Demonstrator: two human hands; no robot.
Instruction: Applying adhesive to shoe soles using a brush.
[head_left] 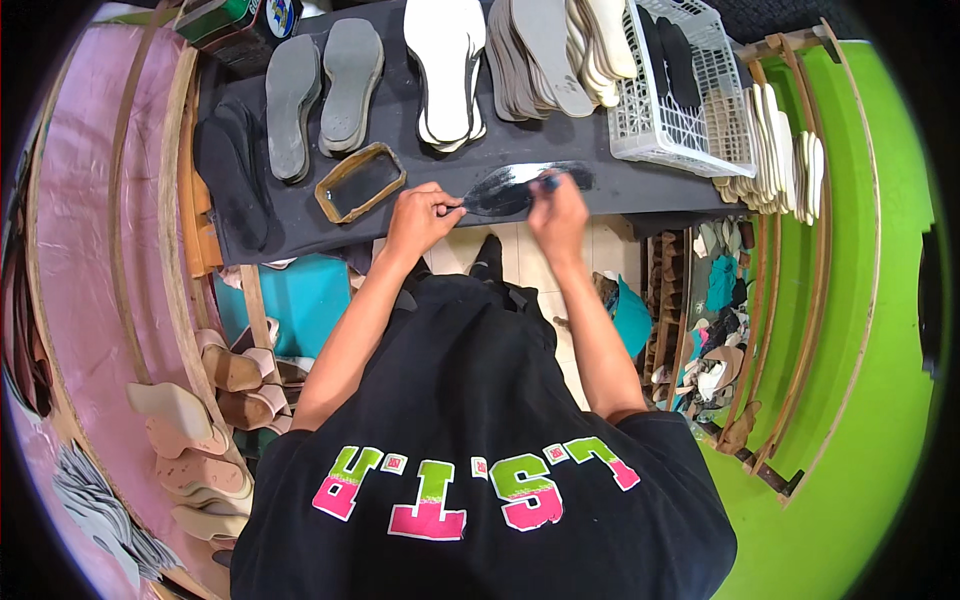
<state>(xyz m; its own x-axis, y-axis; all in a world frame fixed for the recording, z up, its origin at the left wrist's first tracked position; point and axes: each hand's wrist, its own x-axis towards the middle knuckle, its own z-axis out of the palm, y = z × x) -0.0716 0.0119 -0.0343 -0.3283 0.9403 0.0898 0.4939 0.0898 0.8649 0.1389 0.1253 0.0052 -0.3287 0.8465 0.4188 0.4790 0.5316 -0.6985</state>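
Left hand (420,215), as I see it from the head camera, is curled with thumb and fingertips pinched on the near-left tip of a glossy black insole (520,188), pinning it to the dark worktop (620,185). Right hand (557,215) sits at the other side of that insole, fingers closed around a small brush (550,182) whose blue-tipped end rests on the insole's wet-looking surface. So the insole lies flat between my two hands, just beyond the fingertips, near the front edge of the worktop.

Left of the insole, just beside my left hand, stands a tan rectangular tin (360,181) with dark contents. Beyond the tin lie two grey insoles (320,95), and farther left of them flat black insoles (232,170). Straight behind the glossy insole is a pair of white insoles (445,60), then a fanned stack of grey and cream insoles (555,50). Right of the insole, and behind it, a white plastic basket (690,125) holds dark pieces, with cream insoles (785,150) stacked on edge beside it.
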